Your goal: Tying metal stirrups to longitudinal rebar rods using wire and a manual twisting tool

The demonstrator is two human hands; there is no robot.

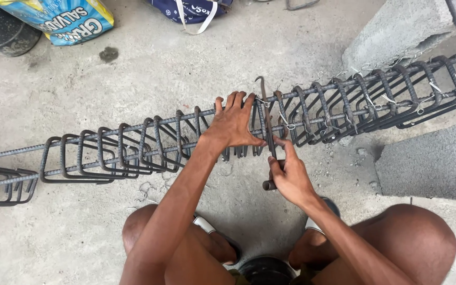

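Left hand (233, 124) is laid over the top of the rebar cage (186, 140), its fingers spread and curled down across the upper bars near the middle of the cage's length; nothing loose is held in it, only the steel is gripped. At the far left of the cage the stirrups (80, 155) are seen standing apart and leaning, and no wire ties can be made out on them. Just right of the left hand a hooked tying tool (266, 119) is held upright against the cage, its curved tip raised above the top bar. Its lower handle is enclosed by the right hand (290, 177), which is closed around it just below the cage; whether wire is caught on the hook cannot be told from this angle. Further right the stirrups are packed closer and bound with pale wire ties (368, 100). The cage's right end is rested on a grey concrete block (397, 26). A second block (434, 158) is set beside it on the concrete floor (80, 221).
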